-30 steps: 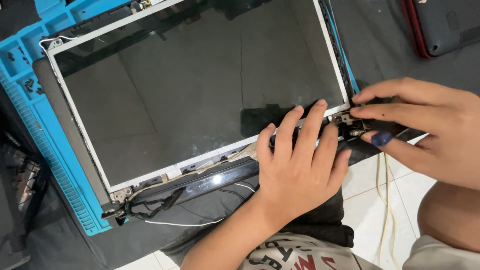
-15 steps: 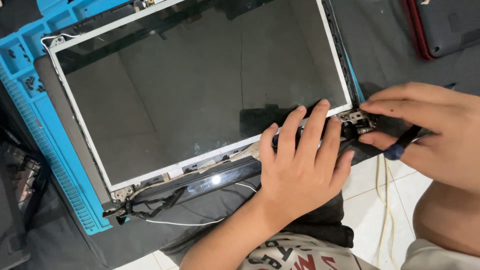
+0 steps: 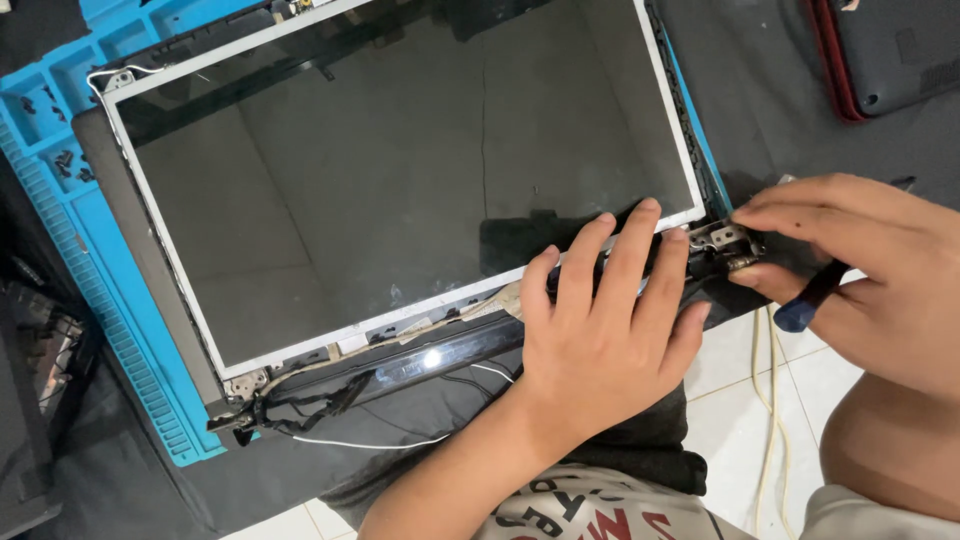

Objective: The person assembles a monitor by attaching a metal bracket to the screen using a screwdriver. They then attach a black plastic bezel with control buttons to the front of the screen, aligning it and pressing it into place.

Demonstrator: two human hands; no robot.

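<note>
At the left edge of the frame a blue repair mat with small parts trays lies under the work. On it rests a bare laptop display panel, its bezel removed and its silver frame exposed – it fills the upper centre. A metal hinge bracket and a bundle of black and white cables show at the panel's lower-left corner.

Centre right, the left hand lies flat with fingers spread and extended, pressing the panel's lower edge and the glossy black hinge cover beneath it; it grips nothing.

At the right, the right hand is curled around a blue-handled screwdriver, fingertips pinched at the right hinge by the panel's lower-right corner.

Step in hand, as judged: work on the right hinge fastening, with the panel steadied. The next move calls for the driver tip to seat squarely in the screw head – the left hand holding the panel against shift.

A second laptop lies at the upper right.
</note>
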